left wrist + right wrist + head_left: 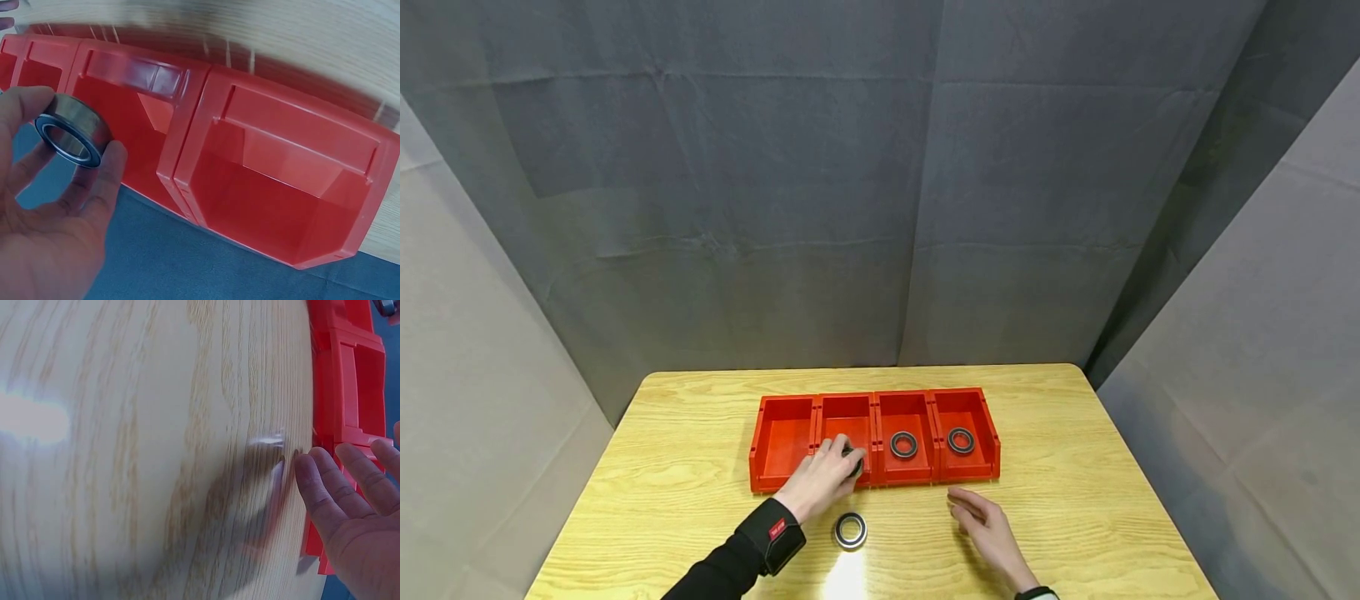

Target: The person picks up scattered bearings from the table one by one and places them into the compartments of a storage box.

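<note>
My left hand (824,480) pinches a ball bearing (75,131) between thumb and fingers, over the second bin from the left (847,408) in a red row. In the left wrist view the bearing is tilted, its ring face and dark seal showing. My right hand (991,533) is just in front of the row's right end, fingers extended and holding nothing. One bearing lies in the third bin (904,445) and another in the rightmost bin (961,441). A further bearing (850,531) lies on the table between my hands, in front of the row.
The four joined bins stand on a light wood table (692,433), with the leftmost bin (783,433) beside my left hand. Grey cloth (775,208) hangs behind the table, and pale cloth panels (475,375) flank it on both sides.
</note>
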`<state>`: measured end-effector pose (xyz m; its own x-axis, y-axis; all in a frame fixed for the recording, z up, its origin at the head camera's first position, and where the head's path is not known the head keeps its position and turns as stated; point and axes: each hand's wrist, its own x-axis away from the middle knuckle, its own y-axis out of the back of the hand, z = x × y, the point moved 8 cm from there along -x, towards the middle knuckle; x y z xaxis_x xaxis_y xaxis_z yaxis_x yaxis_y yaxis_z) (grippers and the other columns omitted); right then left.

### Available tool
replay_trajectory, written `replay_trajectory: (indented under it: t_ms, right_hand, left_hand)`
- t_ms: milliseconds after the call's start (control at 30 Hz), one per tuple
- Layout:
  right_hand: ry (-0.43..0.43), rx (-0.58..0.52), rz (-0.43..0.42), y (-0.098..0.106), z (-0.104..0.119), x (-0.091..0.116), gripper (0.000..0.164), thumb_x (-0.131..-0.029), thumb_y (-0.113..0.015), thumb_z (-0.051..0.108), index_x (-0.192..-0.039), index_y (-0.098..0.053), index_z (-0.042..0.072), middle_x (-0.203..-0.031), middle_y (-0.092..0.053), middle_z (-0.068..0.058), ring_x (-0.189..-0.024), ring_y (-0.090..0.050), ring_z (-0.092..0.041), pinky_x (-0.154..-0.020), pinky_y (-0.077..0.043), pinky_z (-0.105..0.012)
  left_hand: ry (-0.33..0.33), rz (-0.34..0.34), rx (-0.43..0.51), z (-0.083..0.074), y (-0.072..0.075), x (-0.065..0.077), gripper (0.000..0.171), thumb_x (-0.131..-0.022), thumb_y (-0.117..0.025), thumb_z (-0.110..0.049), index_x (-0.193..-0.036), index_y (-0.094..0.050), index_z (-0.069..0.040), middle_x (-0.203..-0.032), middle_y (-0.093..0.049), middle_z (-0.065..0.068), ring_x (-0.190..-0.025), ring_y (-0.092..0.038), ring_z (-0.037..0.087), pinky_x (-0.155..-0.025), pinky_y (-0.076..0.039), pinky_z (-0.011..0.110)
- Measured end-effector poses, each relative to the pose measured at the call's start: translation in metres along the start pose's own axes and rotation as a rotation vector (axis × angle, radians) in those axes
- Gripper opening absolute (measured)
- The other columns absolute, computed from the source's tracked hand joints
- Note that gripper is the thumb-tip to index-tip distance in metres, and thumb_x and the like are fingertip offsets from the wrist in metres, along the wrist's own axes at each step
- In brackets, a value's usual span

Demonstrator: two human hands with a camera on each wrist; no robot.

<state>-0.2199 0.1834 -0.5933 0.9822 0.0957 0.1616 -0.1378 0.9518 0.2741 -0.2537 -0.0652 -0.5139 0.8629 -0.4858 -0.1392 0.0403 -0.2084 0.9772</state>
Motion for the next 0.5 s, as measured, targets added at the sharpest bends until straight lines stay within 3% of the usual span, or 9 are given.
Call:
replay_trajectory:
  t_ms: [500]
  right_hand:
    - [0.006,-0.016,0.023,-0.005,0.002,0.001,0.039,-0.101,-0.054,0.005,-0.135,-0.054,-0.013,-0.134,-0.061,-0.032,-0.12,-0.065,-0.04,-0.081,-0.061,-0.03]
  left_hand:
    - [0.037,-0.078,-0.033,0.004,0.0,-0.017,0.033,-0.089,-0.077,-0.021,-0.121,-0.068,-0.016,-0.109,-0.057,0.013,-0.088,-0.051,0.026,-0.052,-0.052,0.029]
